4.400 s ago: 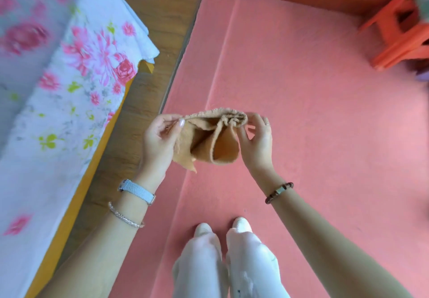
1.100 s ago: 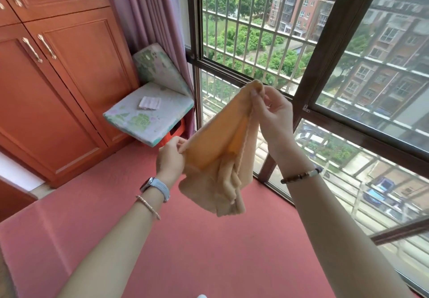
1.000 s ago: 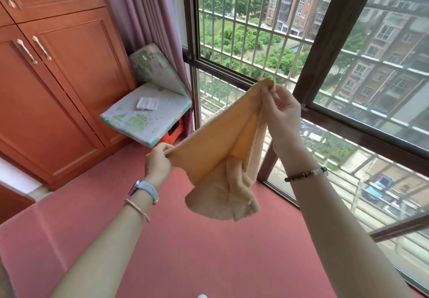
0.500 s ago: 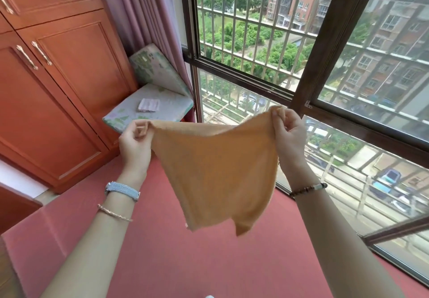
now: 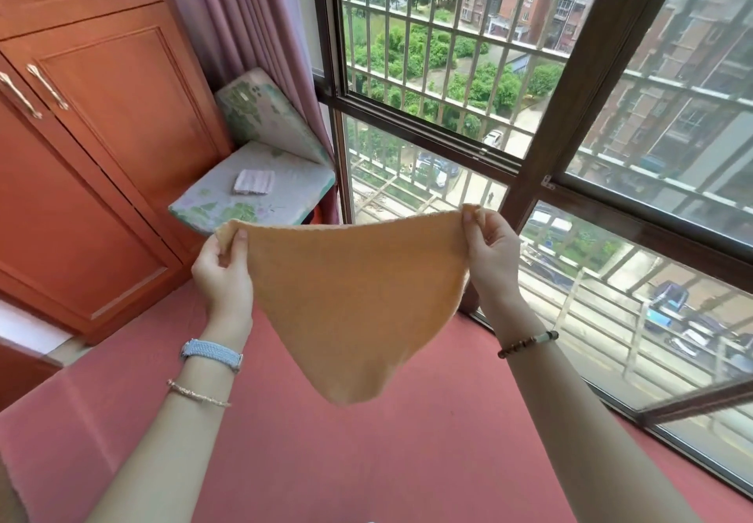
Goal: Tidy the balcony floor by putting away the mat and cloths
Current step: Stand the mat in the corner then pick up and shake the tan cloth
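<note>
Red balcony floor (image 5: 366,461), barred window (image 5: 448,74) — both hands' fingers (image 5: 238,239) pinching orange cloth (image 5: 354,290) corners.

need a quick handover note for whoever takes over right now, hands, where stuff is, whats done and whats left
Left hand: pinching the left top corner of the orange terry cloth.
Right hand: pinching the right top corner.
The cloth hangs spread flat in the air between both hands, clear of the red floor mat.
A small folded pink cloth already lies on the floral seat cushion by the wooden cabinet.
Done: orange cloth opened out.
Left: fold it, put it away, then deal with the mat, which is still spread out.
</note>
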